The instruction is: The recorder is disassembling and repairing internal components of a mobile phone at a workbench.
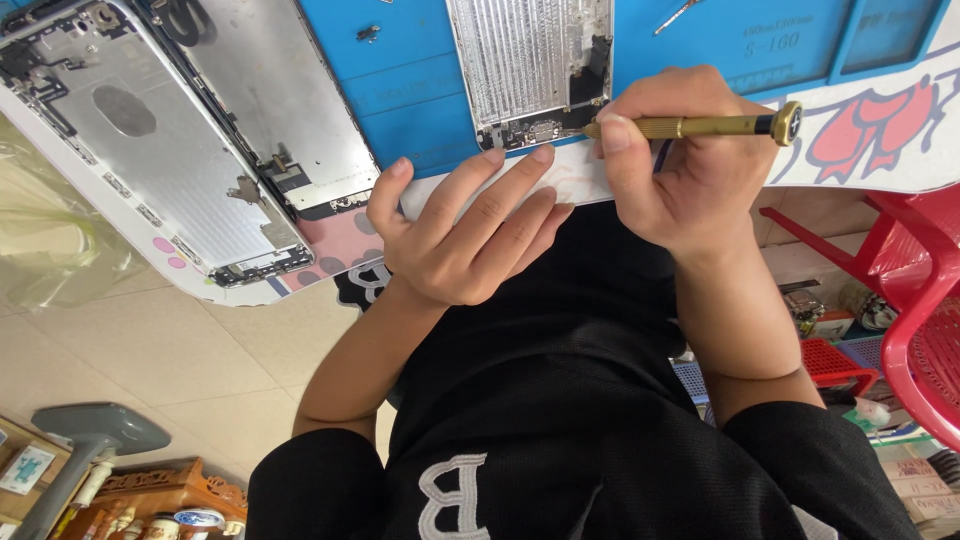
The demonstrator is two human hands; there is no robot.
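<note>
Blue matting [410, 90] covered the work table, and on it lay an opened phone chassis [530, 70]. Just below the chassis, the left hand [465, 230] rested flat on the table edge with fingers spread, holding nothing. At the chassis's lower right corner, the right hand [670, 160] was closed around a gold screwdriver [700, 126], its tip hidden behind the thumb.

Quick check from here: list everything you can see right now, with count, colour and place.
screwdriver: 1, gold, in right hand, tip at the small housing's lower edge
small housing: 1, silver, on blue mat, top centre
large housings: 2, silver, overlapping, top left
mat: 1, blue, on table
table: 1, white with red pattern
chairs: red, right edge
basket: 1, red, on floor at right
left hand: flat on table edge, holding nothing
right hand: gripping screwdriver
</note>
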